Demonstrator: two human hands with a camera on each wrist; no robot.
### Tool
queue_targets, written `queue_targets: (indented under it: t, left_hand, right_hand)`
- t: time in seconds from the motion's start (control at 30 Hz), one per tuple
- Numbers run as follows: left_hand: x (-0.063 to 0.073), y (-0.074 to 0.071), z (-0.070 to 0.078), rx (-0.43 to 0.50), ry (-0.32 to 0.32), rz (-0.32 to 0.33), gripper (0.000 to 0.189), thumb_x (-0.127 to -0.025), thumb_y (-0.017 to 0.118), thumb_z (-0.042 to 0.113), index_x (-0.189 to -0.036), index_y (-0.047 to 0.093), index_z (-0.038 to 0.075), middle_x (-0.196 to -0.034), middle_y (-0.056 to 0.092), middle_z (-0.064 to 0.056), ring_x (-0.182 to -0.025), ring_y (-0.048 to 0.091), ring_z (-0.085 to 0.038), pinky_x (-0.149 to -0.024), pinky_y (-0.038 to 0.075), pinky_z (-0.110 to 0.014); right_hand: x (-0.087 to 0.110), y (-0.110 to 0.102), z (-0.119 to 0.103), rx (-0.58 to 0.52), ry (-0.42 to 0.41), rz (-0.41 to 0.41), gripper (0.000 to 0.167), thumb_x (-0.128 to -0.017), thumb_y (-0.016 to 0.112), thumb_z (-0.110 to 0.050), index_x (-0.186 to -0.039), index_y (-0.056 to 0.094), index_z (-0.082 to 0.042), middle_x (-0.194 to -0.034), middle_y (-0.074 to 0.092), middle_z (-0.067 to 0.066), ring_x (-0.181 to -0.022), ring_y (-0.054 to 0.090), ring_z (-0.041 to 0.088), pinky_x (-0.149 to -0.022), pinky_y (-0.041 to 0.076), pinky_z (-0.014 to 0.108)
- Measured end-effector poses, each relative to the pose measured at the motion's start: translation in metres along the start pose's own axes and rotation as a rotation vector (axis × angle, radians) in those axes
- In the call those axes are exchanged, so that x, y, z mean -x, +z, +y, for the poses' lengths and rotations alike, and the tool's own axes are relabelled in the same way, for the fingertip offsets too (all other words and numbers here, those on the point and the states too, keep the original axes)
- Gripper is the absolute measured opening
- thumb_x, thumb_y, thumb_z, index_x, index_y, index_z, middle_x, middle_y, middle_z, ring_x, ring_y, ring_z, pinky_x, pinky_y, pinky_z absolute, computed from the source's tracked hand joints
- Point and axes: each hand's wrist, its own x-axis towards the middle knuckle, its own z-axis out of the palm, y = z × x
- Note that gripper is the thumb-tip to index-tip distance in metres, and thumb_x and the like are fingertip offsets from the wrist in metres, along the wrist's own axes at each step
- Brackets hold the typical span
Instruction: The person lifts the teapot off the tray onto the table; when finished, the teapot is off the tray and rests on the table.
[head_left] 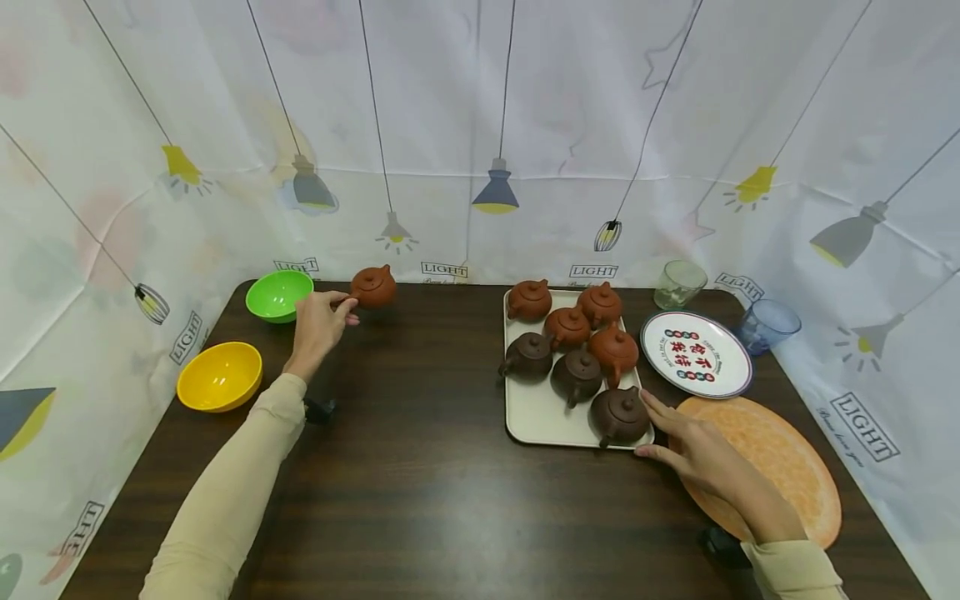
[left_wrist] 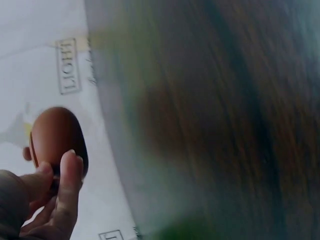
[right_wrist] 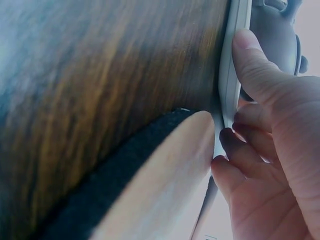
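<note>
My left hand (head_left: 322, 327) pinches a small reddish-brown clay teapot (head_left: 374, 287) near the table's back edge, just right of a green bowl (head_left: 280, 297). In the left wrist view, thumb and fingers close on the handle side of the teapot (left_wrist: 57, 135), which overlaps the white cloth. My right hand (head_left: 701, 454) holds the near right corner of a cream tray (head_left: 536, 417), thumb on the front rim and fingers along the side. Beside those fingers sits a dark brown teapot (head_left: 621, 417). Several more teapots, reddish (head_left: 567, 327) and dark (head_left: 527, 357), stand on the tray.
A yellow bowl (head_left: 220, 377) stands at the left edge. To the tray's right are a white plate with red characters (head_left: 696, 354), a greenish glass (head_left: 680, 285), a blue glass (head_left: 768, 325) and a round orange mat (head_left: 795, 475) under the right forearm. A printed cloth (head_left: 420, 100) hangs behind.
</note>
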Motion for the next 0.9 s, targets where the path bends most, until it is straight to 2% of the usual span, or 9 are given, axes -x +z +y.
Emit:
queue_targets:
  t: [0.1,0.17,0.33,0.43,0.53,0.6,0.67,0.77,0.9]
  left_hand:
    - [-0.003,0.003,-0.008,-0.033,-0.015,0.048,0.028,-0.107,0.067,0.011,-0.123,0.075,-0.011,-0.094,0.081,-0.026,-0.080,0.082,-0.037,-0.076,0.064,-0.054]
    - [-0.004,0.004,-0.012,-0.061,-0.023,0.075,0.027,-0.107,0.066,0.009,-0.122,0.075,-0.012,-0.092,0.081,-0.026,-0.080,0.082,-0.038,-0.076,0.064,-0.054]
    - [-0.004,0.007,-0.016,-0.109,-0.064,0.124,0.026,-0.107,0.064,0.007,-0.120,0.075,-0.013,-0.092,0.080,-0.027,-0.081,0.081,-0.039,-0.079,0.063,-0.054]
    - [-0.005,0.008,-0.017,-0.103,-0.098,0.151,0.026,-0.107,0.064,0.007,-0.118,0.076,-0.013,-0.092,0.080,-0.028,-0.080,0.081,-0.040,-0.085,0.062,-0.055]
    - [-0.005,0.008,-0.017,-0.088,-0.124,0.172,0.025,-0.107,0.064,0.007,-0.116,0.076,-0.013,-0.090,0.080,-0.028,-0.080,0.080,-0.040,-0.093,0.060,-0.056]
    - [-0.005,0.008,-0.017,-0.080,-0.132,0.175,0.025,-0.107,0.064,0.007,-0.115,0.076,-0.013,-0.088,0.079,-0.027,-0.080,0.080,-0.040,-0.097,0.059,-0.056]
    - [-0.004,0.008,-0.017,-0.083,-0.141,0.167,0.025,-0.108,0.063,0.007,-0.114,0.076,-0.013,-0.087,0.079,-0.027,-0.080,0.080,-0.040,-0.098,0.059,-0.056]
    - [-0.002,0.006,-0.016,-0.109,-0.149,0.156,0.025,-0.107,0.064,0.007,-0.111,0.075,-0.015,-0.090,0.077,-0.031,-0.086,0.077,-0.045,-0.097,0.058,-0.057]
    - [0.006,0.009,-0.002,-0.160,-0.111,0.176,0.031,-0.105,0.066,0.005,-0.123,0.061,-0.019,-0.120,0.058,-0.042,-0.106,0.064,-0.055,-0.099,0.056,-0.060]
  right_hand:
    - [0.000,0.001,0.001,0.003,-0.015,0.021,0.084,-0.090,0.086,-0.031,-0.157,0.049,0.003,-0.154,0.056,0.028,-0.118,0.072,0.047,-0.091,0.059,0.057]
    - [0.000,0.001,0.001,-0.003,-0.007,0.020,0.084,-0.090,0.086,-0.032,-0.157,0.049,0.003,-0.155,0.056,0.028,-0.120,0.070,0.050,-0.092,0.058,0.059]
    - [0.001,-0.001,0.001,-0.010,0.013,0.017,0.083,-0.091,0.085,-0.032,-0.158,0.048,0.001,-0.156,0.056,0.026,-0.116,0.073,0.045,-0.090,0.059,0.057]
    - [0.001,-0.003,0.001,-0.001,0.017,0.021,0.084,-0.091,0.086,-0.032,-0.159,0.048,0.000,-0.155,0.057,0.025,-0.102,0.076,0.030,-0.085,0.060,0.051]
    - [0.001,-0.005,0.001,0.011,0.022,0.025,0.085,-0.090,0.086,-0.032,-0.159,0.047,-0.001,-0.155,0.057,0.024,-0.082,0.065,0.012,-0.078,0.058,0.042]
    - [0.001,-0.005,0.000,0.015,0.021,0.028,0.085,-0.090,0.086,-0.032,-0.159,0.047,0.000,-0.155,0.058,0.024,-0.077,0.057,0.007,-0.076,0.056,0.038]
    - [0.001,-0.004,0.000,0.012,0.023,0.017,0.085,-0.091,0.085,-0.032,-0.159,0.047,0.000,-0.155,0.058,0.024,-0.077,0.057,0.007,-0.076,0.055,0.038]
    - [0.002,-0.002,-0.001,-0.002,0.024,0.007,0.084,-0.092,0.084,-0.033,-0.159,0.047,0.001,-0.156,0.057,0.025,-0.094,0.074,0.022,-0.083,0.060,0.046]
    - [0.002,-0.001,-0.002,-0.009,0.024,0.008,0.083,-0.092,0.084,-0.033,-0.158,0.048,0.002,-0.156,0.056,0.025,-0.110,0.076,0.037,-0.088,0.060,0.053]
